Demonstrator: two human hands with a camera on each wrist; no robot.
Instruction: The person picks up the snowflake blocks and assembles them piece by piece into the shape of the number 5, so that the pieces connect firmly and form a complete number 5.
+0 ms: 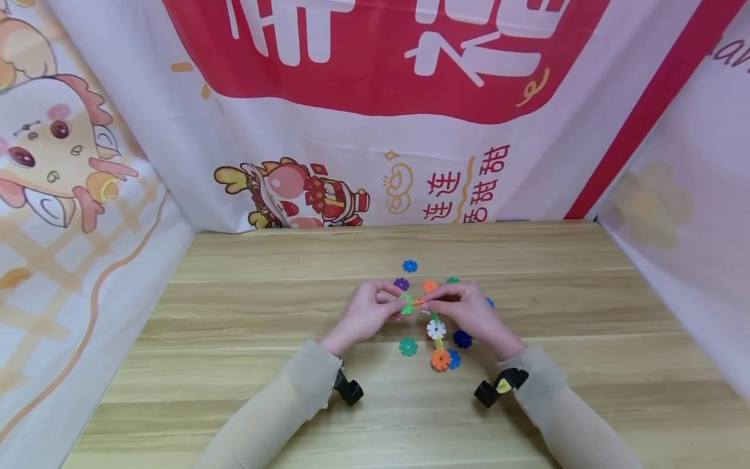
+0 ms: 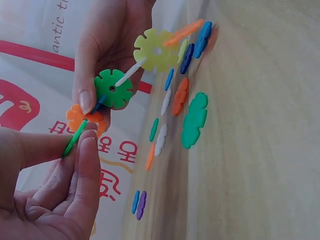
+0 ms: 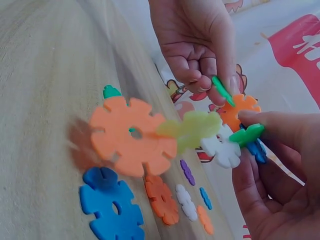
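My left hand (image 1: 367,306) pinches a light green notched plastic disc (image 2: 75,138) between thumb and fingers. Its edge meets an orange notched disc (image 3: 245,104); how deep the slots engage is hidden. That orange disc ends a chain of interlocked discs, which my right hand (image 1: 469,311) pinches close to the same end. Along the chain come a blue disc (image 3: 257,151), a green disc (image 3: 247,135), a white disc (image 3: 220,150), a yellow disc (image 3: 192,131) and a larger-looking orange disc (image 3: 112,130). The chain hangs toward the person, above the wooden table (image 1: 234,326).
Loose discs lie around and beneath the hands, among them a green one (image 1: 408,346), a dark blue one (image 1: 462,339), a purple one (image 1: 401,284) and a blue one (image 1: 410,266). Printed cloth (image 1: 328,130) walls the table's back and sides.
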